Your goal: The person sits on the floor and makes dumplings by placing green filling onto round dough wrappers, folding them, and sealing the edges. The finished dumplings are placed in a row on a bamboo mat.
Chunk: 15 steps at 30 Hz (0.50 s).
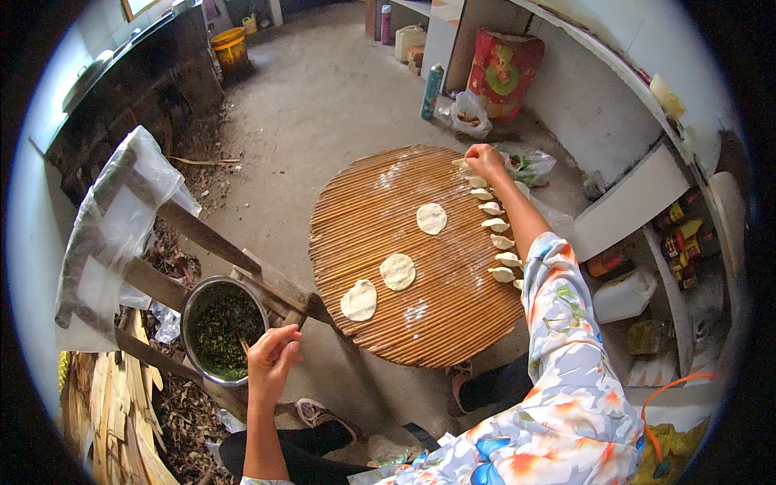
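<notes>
My right hand (485, 162) is at the far right edge of a round slatted board (357, 224), its fingers on a folded dumpling (462, 163). Several more pale dumplings (496, 225) lie in a row down the board's right side, partly behind my forearm. Three flat dough rounds lie apart on the board: one near the middle (431, 219), one lower left of it (398, 272), one by the left edge (359, 301). My left hand (277, 357), fingers slightly curled and empty, is beside a metal bowl (262, 303) of chopped green filling, where thin sticks show.
The bowl stands on a wooden chair (206, 233) with plastic over its back. Split wood (115, 412) and dry leaves lie at lower left. Shelves (667, 297) with containers line the right. A spray can (432, 91) and plastic bags (470, 115) are on the floor beyond the board.
</notes>
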Each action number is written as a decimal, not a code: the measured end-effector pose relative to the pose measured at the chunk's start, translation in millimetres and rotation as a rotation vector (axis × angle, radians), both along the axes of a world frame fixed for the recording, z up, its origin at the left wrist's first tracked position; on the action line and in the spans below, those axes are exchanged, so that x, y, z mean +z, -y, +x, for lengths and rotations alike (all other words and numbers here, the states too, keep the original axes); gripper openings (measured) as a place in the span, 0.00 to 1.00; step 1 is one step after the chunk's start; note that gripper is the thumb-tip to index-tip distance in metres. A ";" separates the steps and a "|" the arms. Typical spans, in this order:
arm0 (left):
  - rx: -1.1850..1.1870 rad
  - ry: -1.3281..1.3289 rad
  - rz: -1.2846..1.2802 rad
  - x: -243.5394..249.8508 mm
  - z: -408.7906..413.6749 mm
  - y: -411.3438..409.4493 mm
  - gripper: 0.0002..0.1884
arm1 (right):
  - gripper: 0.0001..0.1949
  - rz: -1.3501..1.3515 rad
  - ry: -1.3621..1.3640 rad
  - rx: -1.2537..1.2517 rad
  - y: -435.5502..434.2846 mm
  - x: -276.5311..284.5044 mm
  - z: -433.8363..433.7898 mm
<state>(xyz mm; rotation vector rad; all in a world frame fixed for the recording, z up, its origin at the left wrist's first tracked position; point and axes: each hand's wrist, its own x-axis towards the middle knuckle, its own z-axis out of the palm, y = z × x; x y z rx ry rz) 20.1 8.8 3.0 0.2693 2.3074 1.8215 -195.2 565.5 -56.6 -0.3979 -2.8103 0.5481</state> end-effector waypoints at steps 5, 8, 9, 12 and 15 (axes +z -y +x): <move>-0.002 0.030 -0.038 1.6 -3.3 -5.1 0.12 | 0.09 -0.119 0.052 -0.019 -17.4 -19.8 -4.6; 0.005 0.023 -0.030 1.0 -2.4 -5.5 0.11 | 0.08 0.054 0.116 0.012 -20.8 -19.6 -5.4; 0.012 0.028 -0.024 1.1 -2.2 -6.1 0.11 | 0.08 0.106 0.126 0.023 -21.5 -18.6 -5.7; 0.010 0.010 -0.048 0.1 -0.9 -5.9 0.11 | 0.06 0.264 0.122 0.055 -19.0 -19.1 -3.5; 0.008 0.008 -0.061 1.3 -0.6 -6.9 0.11 | 0.05 0.286 0.102 0.040 -15.7 -18.0 -4.1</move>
